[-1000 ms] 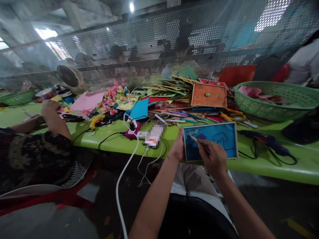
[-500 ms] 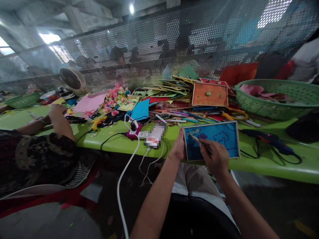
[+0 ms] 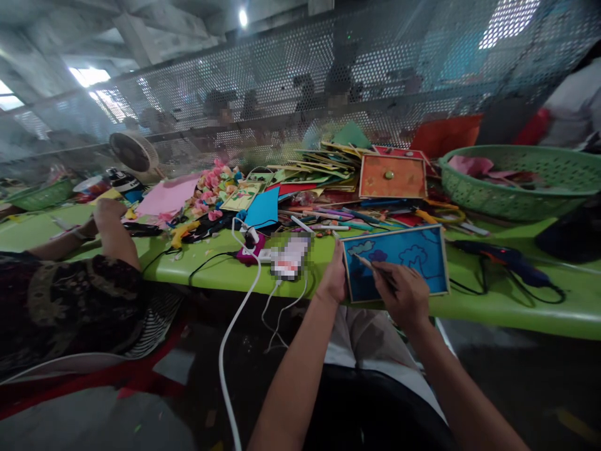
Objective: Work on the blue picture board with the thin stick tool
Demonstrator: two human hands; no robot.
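A blue picture panel in a thin wooden frame (image 3: pixel 422 275) rests tilted at the table's front edge, with cloud and flower shapes drawn on it. My left hand (image 3: pixel 334 275) grips its left side, thumb along the frame. Over the panel's lower middle, my right hand (image 3: pixel 404 293) is closed round a slim pencil-like stick (image 3: pixel 365 260). The stick's tip is at a pale cloud shape (image 3: pixel 361 248) in the upper left of the panel. Whether that tip is a point or a brush is too small to tell.
A phone (image 3: pixel 290 257) on a cable and a purple power adapter (image 3: pixel 250 248) lie to the left. On the right are a glue gun (image 3: pixel 509 260) and a green basket (image 3: pixel 511 197). Pens and stacked panels (image 3: pixel 328 166) fill the back. A co-worker's arm (image 3: pixel 115 232) rests at far left.
The view has shifted slightly. My right hand and the stick's tip have moved only a little over the pale cloud shape; my left hand keeps its hold on the frame.
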